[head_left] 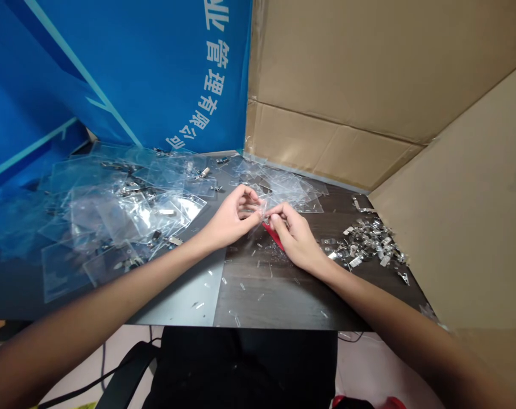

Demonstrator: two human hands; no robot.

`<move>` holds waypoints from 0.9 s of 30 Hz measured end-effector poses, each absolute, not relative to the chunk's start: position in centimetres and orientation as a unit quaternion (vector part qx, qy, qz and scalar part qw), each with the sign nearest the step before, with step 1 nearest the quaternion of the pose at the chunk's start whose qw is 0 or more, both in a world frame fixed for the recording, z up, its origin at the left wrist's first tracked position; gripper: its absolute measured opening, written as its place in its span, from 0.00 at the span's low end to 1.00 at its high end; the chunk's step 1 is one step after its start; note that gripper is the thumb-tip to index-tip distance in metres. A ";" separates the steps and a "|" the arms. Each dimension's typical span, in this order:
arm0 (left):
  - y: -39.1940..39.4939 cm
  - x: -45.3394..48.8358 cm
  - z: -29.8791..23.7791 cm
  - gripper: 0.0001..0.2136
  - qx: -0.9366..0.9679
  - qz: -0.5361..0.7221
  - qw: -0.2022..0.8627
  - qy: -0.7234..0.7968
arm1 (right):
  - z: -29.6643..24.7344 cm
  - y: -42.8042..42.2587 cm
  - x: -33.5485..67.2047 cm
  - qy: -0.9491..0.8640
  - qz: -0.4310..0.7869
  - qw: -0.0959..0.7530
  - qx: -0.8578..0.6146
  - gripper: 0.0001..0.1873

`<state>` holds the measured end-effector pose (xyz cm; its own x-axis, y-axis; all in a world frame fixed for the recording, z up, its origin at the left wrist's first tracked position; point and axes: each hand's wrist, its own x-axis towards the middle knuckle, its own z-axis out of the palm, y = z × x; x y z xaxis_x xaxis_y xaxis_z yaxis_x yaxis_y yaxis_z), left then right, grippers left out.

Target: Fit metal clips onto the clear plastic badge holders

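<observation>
Above the middle of the table [279, 315], your left hand [234, 220] holds a clear plastic piece [264, 210] between thumb and curled fingers, while your right hand [295, 237] pinches at its edge. You seem to be at fine fingertip work, and the next move calls for a steady left hold; whether the red thing [274, 234] is also in your right hand, I cannot tell.

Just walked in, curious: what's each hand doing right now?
Left hand: partly closed, holding clear plastic.
Right hand: curled, at the same plastic; whether its grip is closed can't be told.
</observation>
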<state>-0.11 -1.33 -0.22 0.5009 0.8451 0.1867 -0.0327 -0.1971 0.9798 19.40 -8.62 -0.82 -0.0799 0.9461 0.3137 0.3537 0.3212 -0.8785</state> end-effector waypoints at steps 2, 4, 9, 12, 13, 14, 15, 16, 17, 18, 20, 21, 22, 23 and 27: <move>-1.3 -0.2 -0.1 0.19 0.675 0.406 0.530 0.313 | -1.0 -8.6 19.0 -0.635 0.389 0.477 -0.468 0.16; -1.4 -0.3 0.0 0.19 0.683 0.419 0.502 0.326 | -1.2 -8.5 18.7 -0.601 0.438 0.493 -0.452 0.20; -1.5 -0.4 0.3 0.20 0.702 0.418 0.461 0.346 | -0.9 -8.5 18.6 -0.560 0.466 0.515 -0.451 0.25; -1.6 -0.2 0.3 0.19 0.704 0.414 0.469 0.337 | -0.8 -8.4 18.7 -0.558 0.471 0.509 -0.456 0.26; -1.6 -0.2 0.2 0.19 0.705 0.415 0.470 0.331 | -0.9 -8.3 18.7 -0.553 0.474 0.510 -0.458 0.26; -1.6 -0.2 0.2 0.19 0.706 0.418 0.470 0.325 | -1.0 -8.2 18.7 -0.545 0.479 0.513 -0.459 0.26; -1.5 -0.3 0.1 0.19 0.708 0.420 0.469 0.320 | -1.1 -8.2 18.7 -0.534 0.484 0.518 -0.460 0.26; -1.5 -0.3 0.1 0.19 0.710 0.422 0.469 0.314 | -1.2 -8.1 18.7 -0.523 0.490 0.523 -0.461 0.27; -1.4 -0.4 0.1 0.19 0.712 0.421 0.470 0.308 | -1.3 -8.1 18.7 -0.514 0.495 0.525 -0.463 0.28; -1.4 -0.4 0.1 0.19 0.714 0.418 0.474 0.301 | -1.3 -8.0 18.6 -0.508 0.500 0.524 -0.465 0.28; -1.3 -0.6 0.1 0.19 0.713 0.413 0.489 0.287 | -1.2 -8.1 18.6 -0.503 0.506 0.521 -0.470 0.29; -1.3 -0.6 0.1 0.20 0.710 0.411 0.499 0.279 | -1.1 -8.2 18.5 -0.501 0.507 0.521 -0.470 0.29; -1.3 -0.7 0.1 0.20 0.706 0.411 0.508 0.272 | -1.0 -8.2 18.5 -0.500 0.508 0.524 -0.467 0.28; -1.3 -0.8 0.1 0.20 0.702 0.412 0.517 0.266 | -1.0 -8.3 18.4 -0.498 0.509 0.530 -0.461 0.28; -1.2 -1.0 0.1 0.23 0.702 0.412 0.525 0.250 | -0.8 -8.5 18.3 -0.504 0.512 0.550 -0.426 0.22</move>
<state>-0.96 -1.15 0.09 0.5350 0.7835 0.3161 -0.0819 -0.3243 0.9424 18.29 -8.52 -0.83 -0.0318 0.9924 0.1189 -0.1337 0.1137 -0.9845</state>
